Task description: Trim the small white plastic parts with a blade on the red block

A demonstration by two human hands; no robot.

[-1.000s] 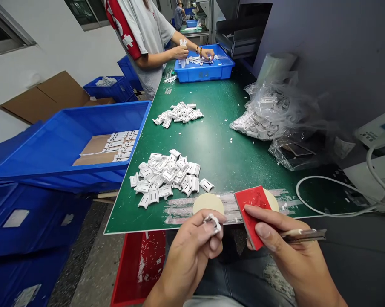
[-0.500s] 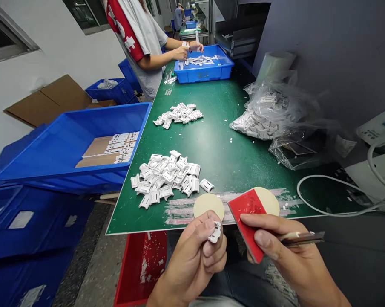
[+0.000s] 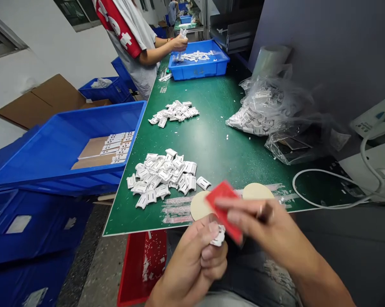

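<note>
Between the thumb and fingers of my left hand [image 3: 192, 256] is a small white plastic part [image 3: 218, 236], held just past the table's near edge. My right hand [image 3: 272, 226] grips a flat red pad [image 3: 226, 209], smeared by motion, close beside that part; I cannot tell whether they touch. A slim tool [image 3: 265, 212] with a dark end also sits in the right hand, mostly hidden by the fingers. A heap of similar white parts [image 3: 162, 172] lies ahead on the green table [image 3: 211, 157], with one loose part [image 3: 203, 183] at its right.
Two cream discs [image 3: 258, 192] lie along the near edge. Farther off are a smaller white heap [image 3: 175, 111], a clear bag of parts [image 3: 259, 108] and a blue tray [image 3: 200, 70] where a co-worker's hand [image 3: 179, 44] is. A white cable [image 3: 296, 179] loops at right; a red bin [image 3: 131, 273] stands below.
My right hand has brought the red pad left, up to the white part in my left hand. The left hand keeps its pinch. The co-worker's hands have moved left, and the view has shifted slightly.
</note>
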